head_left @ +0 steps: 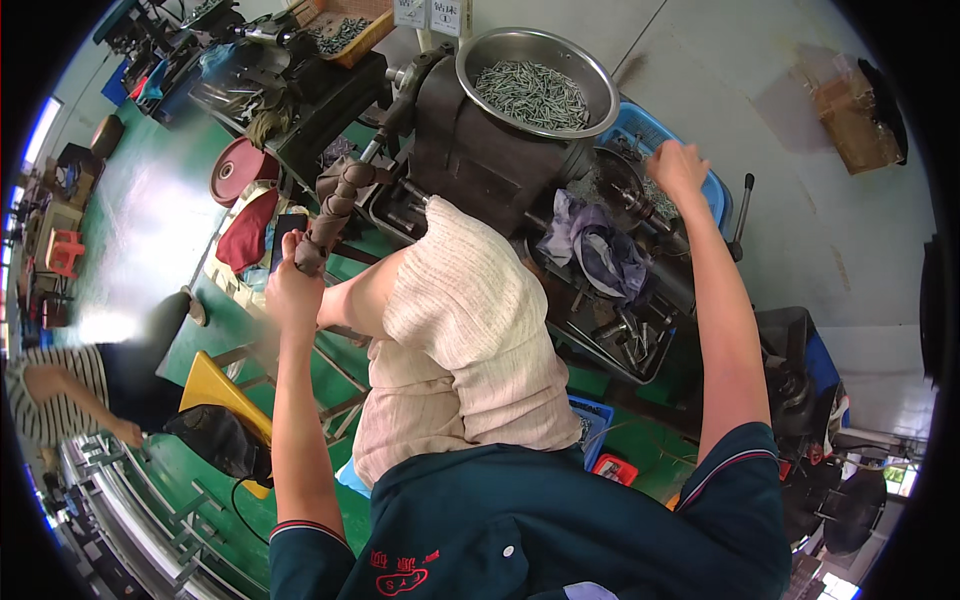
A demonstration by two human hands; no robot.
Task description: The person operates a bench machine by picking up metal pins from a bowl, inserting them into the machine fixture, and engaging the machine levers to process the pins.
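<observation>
My left hand (295, 290) is wrapped round the lower end of a long lever handle (335, 205) bound in brown wrapping. The lever runs up to a dark bench machine (465, 160). My right hand (678, 170) is raised at the machine's right side, beside its spindle (635, 205), its fingers curled closed. Whatever those fingers may hold is hidden. Just behind that hand sits a blue plastic basket (715, 195) with small metal parts in it. On top of the machine rests a steel bowl (470, 70) full of small metal pins (530, 95).
A crumpled purple-grey rag (600, 245) lies on the machine, above a tray (650, 370) of metal tools. At left stand a yellow stool (215, 390) with a black bag (220, 440), and another person (75, 390) in stripes. A cardboard box (855, 125) is at far right.
</observation>
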